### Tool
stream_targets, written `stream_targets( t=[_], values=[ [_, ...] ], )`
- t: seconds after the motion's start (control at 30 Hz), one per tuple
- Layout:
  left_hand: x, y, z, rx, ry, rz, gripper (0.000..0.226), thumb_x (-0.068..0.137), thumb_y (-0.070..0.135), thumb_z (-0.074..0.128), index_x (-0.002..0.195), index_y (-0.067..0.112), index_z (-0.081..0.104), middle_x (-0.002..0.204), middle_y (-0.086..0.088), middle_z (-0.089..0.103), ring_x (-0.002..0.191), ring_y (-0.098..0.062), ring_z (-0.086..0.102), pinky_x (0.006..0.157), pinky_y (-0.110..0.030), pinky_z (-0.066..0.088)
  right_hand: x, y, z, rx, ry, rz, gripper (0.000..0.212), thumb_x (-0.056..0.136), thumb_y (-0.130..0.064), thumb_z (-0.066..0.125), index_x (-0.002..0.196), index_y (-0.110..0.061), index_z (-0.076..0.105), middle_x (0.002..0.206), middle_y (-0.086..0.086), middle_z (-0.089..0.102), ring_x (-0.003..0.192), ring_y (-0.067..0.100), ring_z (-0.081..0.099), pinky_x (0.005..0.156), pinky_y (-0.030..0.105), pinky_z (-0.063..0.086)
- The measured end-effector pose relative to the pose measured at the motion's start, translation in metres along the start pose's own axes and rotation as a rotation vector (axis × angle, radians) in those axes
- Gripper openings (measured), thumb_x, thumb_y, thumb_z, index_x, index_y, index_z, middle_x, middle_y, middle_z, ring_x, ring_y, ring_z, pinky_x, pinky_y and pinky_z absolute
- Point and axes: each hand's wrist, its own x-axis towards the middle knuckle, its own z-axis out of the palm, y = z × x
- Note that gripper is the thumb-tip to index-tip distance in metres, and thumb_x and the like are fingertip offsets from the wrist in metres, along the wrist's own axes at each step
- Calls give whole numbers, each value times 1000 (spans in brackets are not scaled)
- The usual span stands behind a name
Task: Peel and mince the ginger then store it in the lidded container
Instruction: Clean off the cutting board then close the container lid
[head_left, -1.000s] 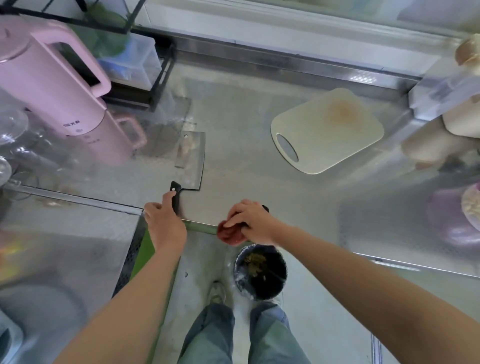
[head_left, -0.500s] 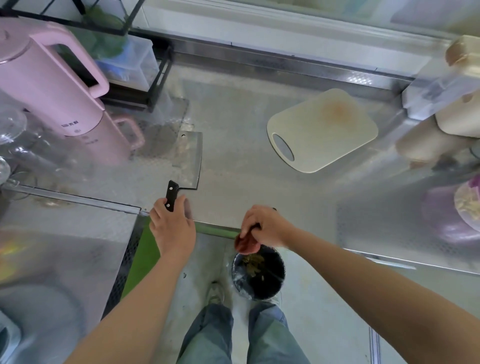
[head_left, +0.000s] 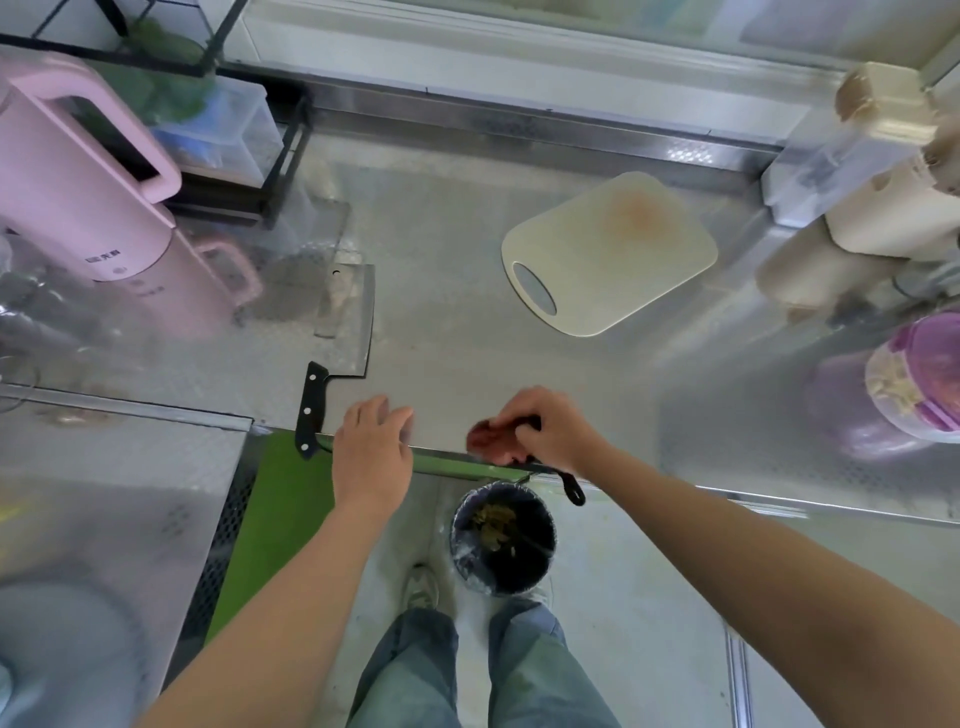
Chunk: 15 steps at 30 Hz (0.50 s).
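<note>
A steel cleaver (head_left: 349, 317) lies flat on the metal counter (head_left: 467, 338), and its black handle pokes over the front edge. My left hand (head_left: 371, 452) rests on that edge just right of the handle, fingers straight, holding nothing. My right hand (head_left: 550, 431) grips a red-brown cloth (head_left: 491, 439) at the counter edge, with a black strap hanging from it. A cream cutting board (head_left: 613, 249) lies bare at the back. At the far right stands a purple lidded container (head_left: 919, 374) with pale minced bits inside.
A black bin (head_left: 501, 535) with scraps stands on the floor below the cloth, by my feet. A pink kettle (head_left: 88, 192) and a wire rack with clear boxes (head_left: 218, 130) fill the left. Cream jars (head_left: 883, 208) stand at the right back.
My left hand let go of the cleaver handle and slid right along the edge. My right hand brought the cloth from over the bin back up onto the counter edge.
</note>
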Motion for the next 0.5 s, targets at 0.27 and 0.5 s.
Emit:
stream_targets(
  t=[0.27, 0.5],
  values=[
    [-6, 21, 12, 8, -38, 11, 28, 87, 7, 52, 113, 16, 55, 142, -12, 37, 133, -31, 32, 103, -42, 38, -23, 36, 14, -168, 145, 21, 49, 77, 6, 52, 118, -16, 69, 123, 5, 55, 113, 21, 41, 104, 34, 33],
    [-12, 29, 16, 44, -47, 31, 32, 87, 10, 53, 119, 17, 51, 145, -12, 35, 135, -30, 31, 104, -41, 38, -85, 32, 41, -107, -63, -143, 41, 77, 5, 51, 107, -12, 73, 110, 3, 59, 106, 18, 47, 96, 24, 39]
  ],
)
